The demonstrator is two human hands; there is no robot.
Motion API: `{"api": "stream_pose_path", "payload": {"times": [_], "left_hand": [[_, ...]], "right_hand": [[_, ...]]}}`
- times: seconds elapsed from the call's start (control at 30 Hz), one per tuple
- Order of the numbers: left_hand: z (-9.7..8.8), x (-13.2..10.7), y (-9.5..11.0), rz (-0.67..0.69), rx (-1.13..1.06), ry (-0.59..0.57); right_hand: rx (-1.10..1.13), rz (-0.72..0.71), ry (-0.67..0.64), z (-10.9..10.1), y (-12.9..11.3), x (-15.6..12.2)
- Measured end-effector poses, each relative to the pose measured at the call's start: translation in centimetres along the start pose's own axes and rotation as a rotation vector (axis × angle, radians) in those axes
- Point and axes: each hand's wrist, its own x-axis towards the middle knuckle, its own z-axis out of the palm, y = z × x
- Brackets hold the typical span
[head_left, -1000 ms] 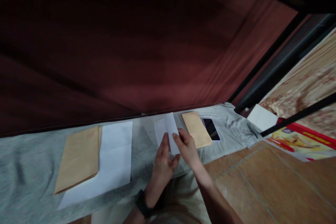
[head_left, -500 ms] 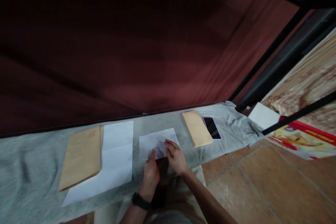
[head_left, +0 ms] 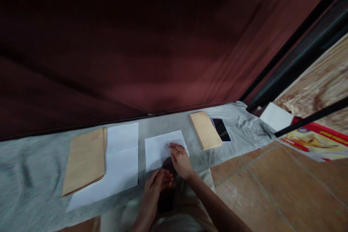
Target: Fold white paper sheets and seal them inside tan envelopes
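A folded sheet of white paper [head_left: 159,150] lies on the grey cloth [head_left: 201,159] in front of me. My right hand [head_left: 181,160] rests on its right part, fingers stretched out and lying flat on the paper. Just off the near edge of that sheet, my left hand [head_left: 158,182] hovers over my lap, fingers loosely extended to the right and nothing visible in it. To the left is a larger white sheet [head_left: 122,163], partly covered by brown envelopes [head_left: 84,161]. A stack of smaller tan envelopes [head_left: 206,130] lies right of my hands.
Beside the small envelopes lies a dark-screened phone [head_left: 221,129]. A maroon fabric wall [head_left: 152,90] rises behind the cloth. At the right stand black poles [head_left: 288,47], a white box [head_left: 276,116] and a red-and-yellow printed package [head_left: 318,139] above the tiled floor [head_left: 261,185].
My left hand has let go of the folded paper and drawn back towards me, off its near edge. My right hand stays on the paper. The view has shifted slightly.
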Motion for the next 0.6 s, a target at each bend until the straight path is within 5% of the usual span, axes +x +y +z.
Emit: {"api": "stream_pose_path", "payload": {"times": [0.13,0.23,0.4,0.6], "left_hand": [[1.8,1.4,0.4,0.558,0.562,0.018],[2.4,3.5,0.8,0.78,0.949,0.02],[2.1,5.1,0.1,0.914,1.315,0.069],[1.4,4.9,0.1,0.923,1.415,0.149]], "right_hand": [[-0.068,-0.124,-0.127,0.7,-0.2,1.0],[-0.13,-0.17,-0.177,0.8,-0.3,1.2],[-0.175,-0.135,-0.173,0.6,0.0,0.7],[-0.194,-0.047,-0.108,0.7,1.2,0.4]]}}
